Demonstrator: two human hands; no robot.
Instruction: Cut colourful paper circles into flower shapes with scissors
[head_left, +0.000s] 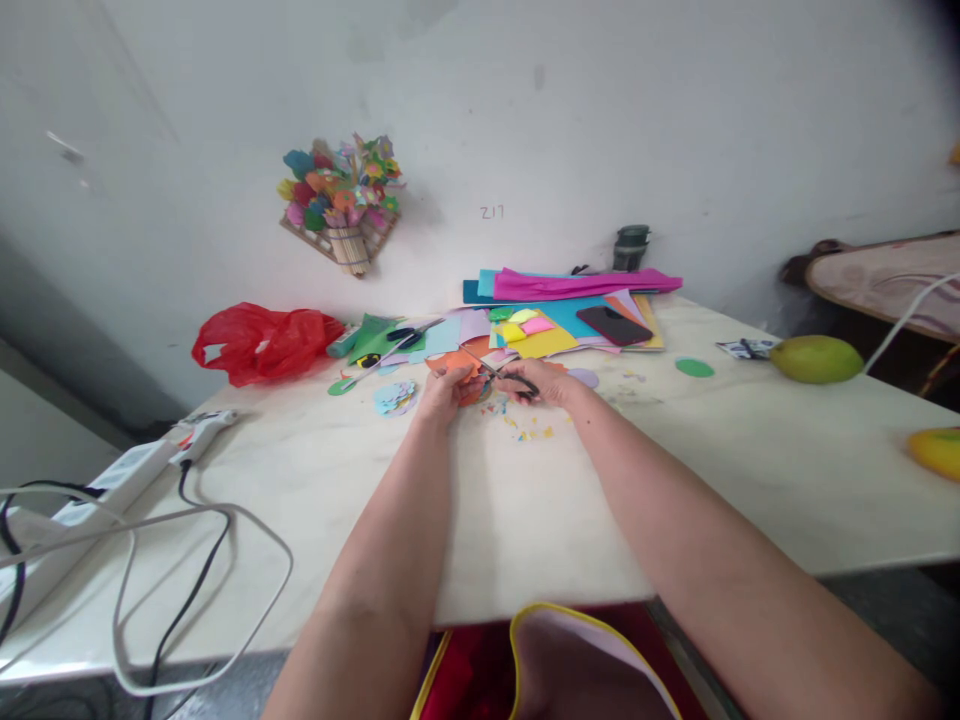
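Observation:
Near the middle of the table, my left hand grips a piece of orange paper between its fingers. My right hand is wrapped round the black handles of a pair of scissors. The scissors' blades point left, up against the orange paper; whether they are apart I cannot make out. Small yellow and blue paper scraps lie on the tabletop just below my hands. A stack of pale blue cut-out pieces rests left of my left hand.
Coloured paper sheets, a phone and a second pair of scissors lie behind my hands. At left are a red plastic bag and a power strip with loose cables. A mango sits at right.

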